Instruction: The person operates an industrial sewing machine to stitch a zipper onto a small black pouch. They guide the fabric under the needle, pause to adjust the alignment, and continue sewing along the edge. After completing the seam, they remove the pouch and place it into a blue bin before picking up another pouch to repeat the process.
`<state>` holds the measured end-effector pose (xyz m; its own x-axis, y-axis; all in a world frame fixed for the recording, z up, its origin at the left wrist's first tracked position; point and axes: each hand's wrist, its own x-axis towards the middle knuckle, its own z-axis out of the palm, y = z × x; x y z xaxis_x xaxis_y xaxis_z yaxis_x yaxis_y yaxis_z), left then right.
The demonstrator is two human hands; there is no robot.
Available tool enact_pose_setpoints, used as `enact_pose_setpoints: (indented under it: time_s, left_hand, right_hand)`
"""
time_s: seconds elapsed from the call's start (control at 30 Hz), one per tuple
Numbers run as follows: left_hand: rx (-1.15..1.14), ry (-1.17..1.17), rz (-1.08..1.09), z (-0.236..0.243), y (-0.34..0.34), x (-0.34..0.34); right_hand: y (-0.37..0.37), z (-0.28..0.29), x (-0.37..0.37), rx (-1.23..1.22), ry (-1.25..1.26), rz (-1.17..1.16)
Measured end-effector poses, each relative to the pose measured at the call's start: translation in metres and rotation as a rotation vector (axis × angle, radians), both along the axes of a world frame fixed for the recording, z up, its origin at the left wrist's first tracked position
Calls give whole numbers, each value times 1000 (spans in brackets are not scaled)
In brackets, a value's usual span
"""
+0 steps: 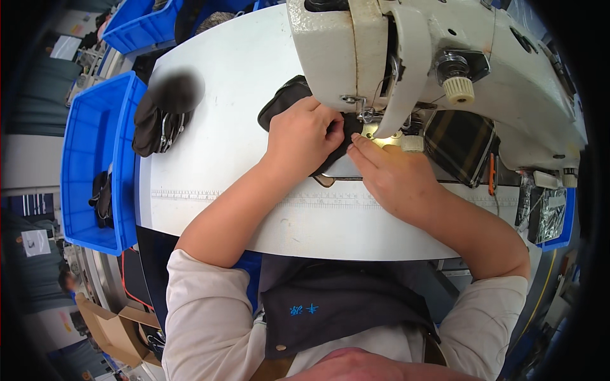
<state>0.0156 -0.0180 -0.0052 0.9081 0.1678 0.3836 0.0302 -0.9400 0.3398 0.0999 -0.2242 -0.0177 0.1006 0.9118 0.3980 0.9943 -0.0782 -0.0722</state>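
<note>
My left hand [304, 132] pinches the dark cloth [279, 106] with curled fingers; my right hand [397, 181] has fingertips at its edge, though I can't tell whether they pinch. The cloth lies at the foot of the sewing machine [527, 82], rounded end pointing far left, long axis slanting near-right. Beneath spreads a smooth white table [235, 70]; a blue plastic bin [125, 159] stands left, checked fabric [460, 146] right.
</note>
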Motion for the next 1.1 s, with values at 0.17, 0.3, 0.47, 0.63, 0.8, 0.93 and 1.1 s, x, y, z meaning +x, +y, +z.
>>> enact_pose_setpoints:
  time_s: [0.17,0.3,0.47,0.63,0.8,0.93,1.1]
  left_hand:
    - [43,-4,-78,-1,5,-1]
    - [120,-54,-284,-4,13,-1]
    - [215,-61,-294,-1,10,-5]
    - [181,-74,-273,-1,8,-7]
    - [168,-28,-263,5,6,-9]
    - [167,-74,-249,2,4,-9]
    - [190,-13,-205,8,-3,-13]
  right_hand:
    - [-2,2,0,-34,30,-5]
    - [-1,0,1,-16,20,-1]
    - [-1,3,0,-49,-3,-10]
    - [-1,5,1,-34,-45,-3]
    - [-1,7,1,-40,-48,-15]
    - [1,6,4,9,-52,-19]
    - [4,9,7,43,-12,-40]
